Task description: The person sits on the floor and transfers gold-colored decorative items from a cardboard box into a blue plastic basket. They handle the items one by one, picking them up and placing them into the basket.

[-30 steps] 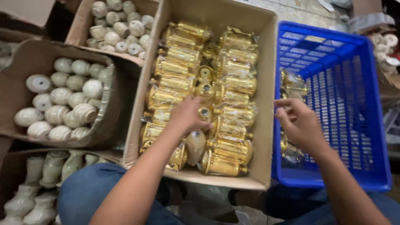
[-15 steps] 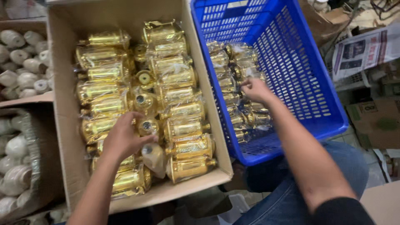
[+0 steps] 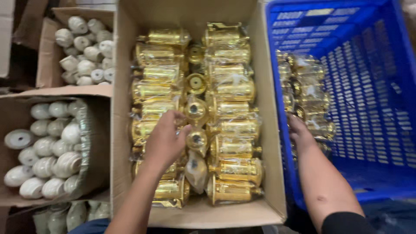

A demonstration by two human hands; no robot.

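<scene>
fingers (image 3: 175, 119) of the left hand (image 3: 164, 143) curled narrow over wrapped gold pieces (image 3: 152, 113) in the cardboard box (image 3: 268, 130), long axes crosswise. right hand (image 3: 301, 134) just outside the box, inside the blue crate (image 3: 381, 173); grip there hidden, cannot tell.

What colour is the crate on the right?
The plastic crate is bright blue with slotted walls, seen clearly in the head view.
</scene>
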